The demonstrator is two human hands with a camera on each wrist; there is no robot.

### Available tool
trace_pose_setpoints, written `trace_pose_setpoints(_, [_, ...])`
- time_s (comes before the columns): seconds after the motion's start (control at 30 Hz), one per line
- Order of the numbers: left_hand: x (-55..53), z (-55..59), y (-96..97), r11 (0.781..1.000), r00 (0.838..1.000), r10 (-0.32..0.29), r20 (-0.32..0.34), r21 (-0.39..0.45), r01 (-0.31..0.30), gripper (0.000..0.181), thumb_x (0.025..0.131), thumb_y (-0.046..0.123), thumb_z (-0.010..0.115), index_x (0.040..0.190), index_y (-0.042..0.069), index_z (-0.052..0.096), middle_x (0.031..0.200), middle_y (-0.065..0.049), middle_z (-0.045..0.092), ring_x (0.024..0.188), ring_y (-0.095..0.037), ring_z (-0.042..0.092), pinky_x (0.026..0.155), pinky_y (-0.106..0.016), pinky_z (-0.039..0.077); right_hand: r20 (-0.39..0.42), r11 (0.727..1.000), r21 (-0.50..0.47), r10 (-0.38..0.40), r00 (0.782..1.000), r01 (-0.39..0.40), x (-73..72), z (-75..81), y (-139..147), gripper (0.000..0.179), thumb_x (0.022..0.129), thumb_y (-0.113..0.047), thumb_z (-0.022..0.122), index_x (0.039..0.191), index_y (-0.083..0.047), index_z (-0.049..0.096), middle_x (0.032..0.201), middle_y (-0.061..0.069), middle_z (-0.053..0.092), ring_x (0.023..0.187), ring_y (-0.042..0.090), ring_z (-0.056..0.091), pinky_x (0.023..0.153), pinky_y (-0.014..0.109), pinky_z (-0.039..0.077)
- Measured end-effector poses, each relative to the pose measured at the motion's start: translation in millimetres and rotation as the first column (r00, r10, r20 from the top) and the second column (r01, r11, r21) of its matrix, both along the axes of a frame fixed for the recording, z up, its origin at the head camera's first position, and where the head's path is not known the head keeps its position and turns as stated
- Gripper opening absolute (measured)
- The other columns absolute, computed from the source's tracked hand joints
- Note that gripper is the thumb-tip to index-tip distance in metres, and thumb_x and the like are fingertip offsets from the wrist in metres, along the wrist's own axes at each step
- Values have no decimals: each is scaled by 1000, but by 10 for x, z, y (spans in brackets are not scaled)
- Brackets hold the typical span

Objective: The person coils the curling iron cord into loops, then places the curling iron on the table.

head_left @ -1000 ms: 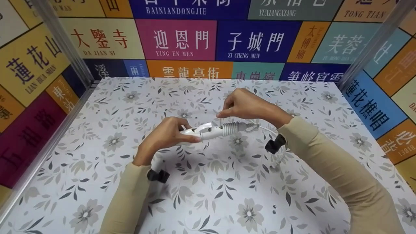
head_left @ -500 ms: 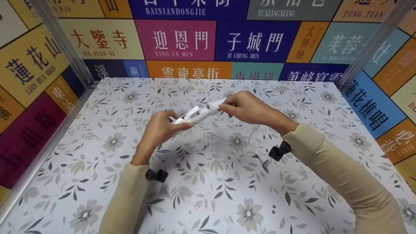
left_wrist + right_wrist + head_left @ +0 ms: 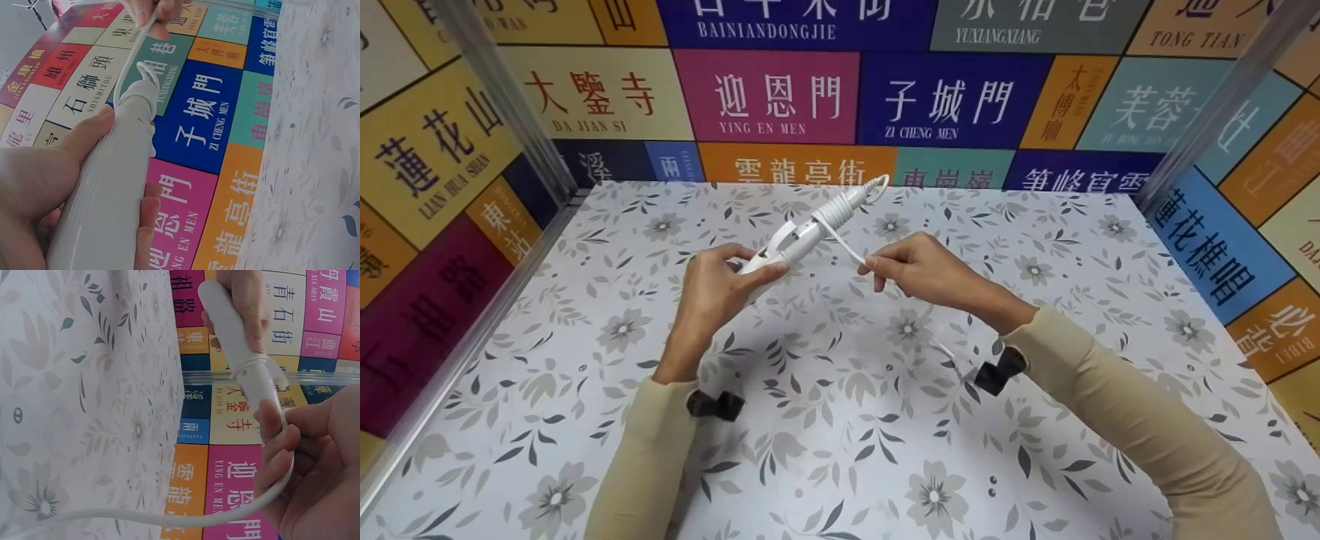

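My left hand [image 3: 716, 281] grips a white curling iron [image 3: 799, 244] by its thick end, thumb along the body. The iron tilts up and away to the right, its lever standing out midway. Several turns of white cord [image 3: 844, 241] wrap the far part, and a small loop bends out at the tip. Just right of the iron, my right hand [image 3: 922, 270] pinches the cord, which runs taut from the turns to the fingertips. In the right wrist view, the loose cord [image 3: 140, 514] trails from under the fingers across to the left. The smooth body [image 3: 104, 197] fills the left palm.
Both hands are above a table [image 3: 840, 450] covered in white floral print. Colourful panels with lettering [image 3: 780, 94] stand behind and at both sides. Black wrist camera mounts [image 3: 716, 405] sit below each cuff. The cord's free length [image 3: 945, 349] hangs near the right cuff.
The curling iron has swung from nearly level to a steep tilt, its far end rising. My right hand passed round the wound part and drew the cord down to the right.
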State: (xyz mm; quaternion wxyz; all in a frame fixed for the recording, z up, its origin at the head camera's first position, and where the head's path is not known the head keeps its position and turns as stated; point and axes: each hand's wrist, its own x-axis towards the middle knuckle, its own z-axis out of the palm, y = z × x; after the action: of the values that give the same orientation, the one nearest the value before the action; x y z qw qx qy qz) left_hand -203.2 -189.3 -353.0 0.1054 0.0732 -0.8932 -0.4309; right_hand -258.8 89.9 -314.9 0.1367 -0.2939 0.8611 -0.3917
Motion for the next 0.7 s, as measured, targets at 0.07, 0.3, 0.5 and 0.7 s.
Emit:
trace_pose_setpoints(0.07, [2, 8, -14, 1000, 1000, -1, 7, 27, 1, 55, 79, 49, 82, 112, 6, 72, 108, -14, 71, 78, -21, 60, 63, -27, 48, 52, 1000, -18, -6, 999, 7, -10, -46, 18, 29, 105, -25, 52, 107, -10, 77, 83, 1, 72, 54, 8, 45, 50, 22, 37])
trace_pose_setpoints(0.3, [19, 56, -44, 996, 1000, -20, 23, 82, 18, 56, 80, 49, 81, 114, 5, 72, 113, -15, 69, 83, -22, 59, 67, -27, 48, 190, 997, -71, -19, 982, 33, -89, -219, 52, 31, 105, -29, 53, 114, -9, 76, 74, -5, 69, 60, 10, 57, 62, 24, 51])
trace_pose_setpoints(0.5, [42, 94, -31, 993, 998, -44, 54, 116, 38, 57, 80, 51, 80, 115, 6, 72, 114, -15, 68, 85, -22, 60, 68, -27, 49, 227, 990, -90, -87, 970, 110, -193, -368, 30, 39, 99, -42, 61, 104, -7, 79, 70, -5, 68, 72, 12, 66, 78, 29, 57])
trace_pose_setpoints(0.7, [45, 94, -21, 988, 996, -66, 61, 147, 56, 57, 79, 53, 80, 115, 8, 73, 109, -15, 69, 80, -20, 61, 66, -26, 50, 211, 987, -16, -153, 965, 160, -306, -491, 66, 56, 91, -63, 61, 81, -10, 78, 58, -4, 62, 69, 19, 62, 78, 34, 54])
